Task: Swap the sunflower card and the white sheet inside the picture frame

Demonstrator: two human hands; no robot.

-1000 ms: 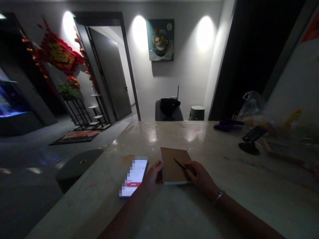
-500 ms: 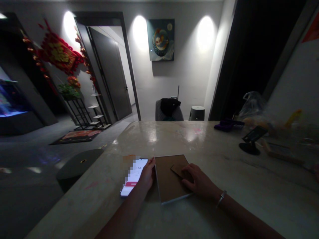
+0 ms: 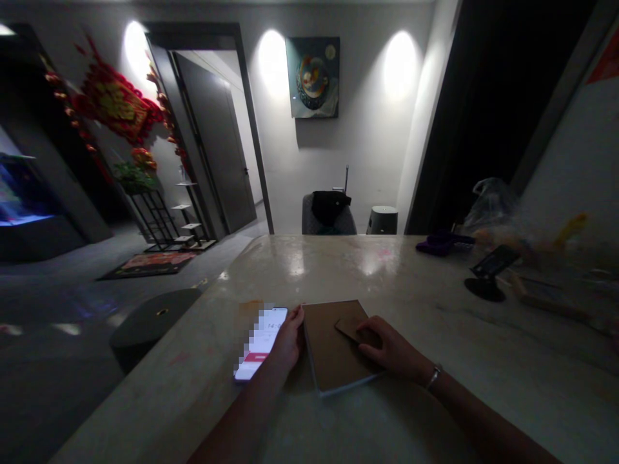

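R hand lay flat, fingers extended, on a small brown card, no grip seen. Card sat on a brown-covered notebook w/ pale page edges, on a polished stone counter. L hand stood edge-on at notebook's L edge, closure unclear; smartphone just beside it. We judged card thin, light, stiff, best taken by its free corner; notebook rigid, fairly light, best held at edges, poss. slippery on stone.

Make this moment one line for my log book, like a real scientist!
left hand: between phone and brown book | right hand: on dark card
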